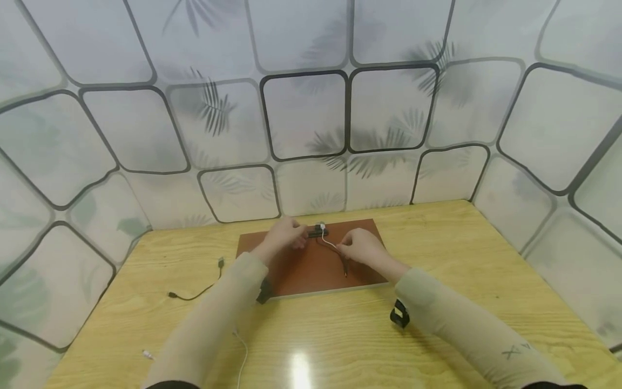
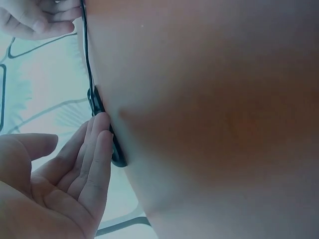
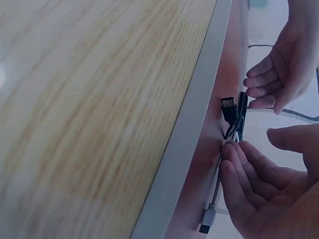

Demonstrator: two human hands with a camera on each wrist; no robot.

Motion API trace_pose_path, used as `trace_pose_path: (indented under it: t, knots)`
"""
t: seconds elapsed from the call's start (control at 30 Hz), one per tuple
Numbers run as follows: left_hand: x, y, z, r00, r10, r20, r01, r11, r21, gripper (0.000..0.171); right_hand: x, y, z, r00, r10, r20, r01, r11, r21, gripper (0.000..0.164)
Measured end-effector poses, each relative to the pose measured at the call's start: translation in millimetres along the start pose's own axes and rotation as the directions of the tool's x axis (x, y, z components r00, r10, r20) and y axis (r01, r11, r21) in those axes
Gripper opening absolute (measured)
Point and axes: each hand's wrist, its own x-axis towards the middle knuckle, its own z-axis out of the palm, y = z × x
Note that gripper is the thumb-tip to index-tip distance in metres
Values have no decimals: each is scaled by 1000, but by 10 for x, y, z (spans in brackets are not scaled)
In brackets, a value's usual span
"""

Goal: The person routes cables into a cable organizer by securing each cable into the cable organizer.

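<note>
We are seemingly arranging the thin white cable (image 1: 329,243) at the narrow black bar (image 2: 119,158) on the flat reddish-brown board (image 1: 301,275), our left hand (image 1: 286,234) pressing straight fingers together against the bar, our right hand (image 1: 363,248) touching the cable with straight fingers, next needing steady bracing.

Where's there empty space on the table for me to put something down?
The wooden table's right side is bare, between the brown board and patterned wall. There's another patch in front of the board, between the white cable and right sleeve. It's crowded at the board's back: left hand, right hand, black bar, USB cables.
</note>
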Motion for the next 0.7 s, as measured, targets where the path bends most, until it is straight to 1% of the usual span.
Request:
trace_pose_path:
  t: [0.13,0.27,0.43,0.57,0.7]
  knots:
    - [-67,-9,-47,1000,16,13,-17,999,42,39,11,-20,-6,1000,2,14,-2,1000,-4,24]
    - [-130,-25,-80,999,23,34,-24,999,22,39,26,-33,0,1000,4,29,-4,1000,-2,25]
    - [-213,-39,-98,998,14,60,-12,1000,-26,35,28,-49,-7,1000,12,14,-12,1000,8,26]
    - [-300,-45,-113,997,15,72,-13,999,-37,35,23,-84,-13,1000,22,5,-22,999,23,27]
    - [-374,-89,-138,997,24,75,-21,999,-40,35,15,-142,4,1000,25,11,-25,998,52,27]
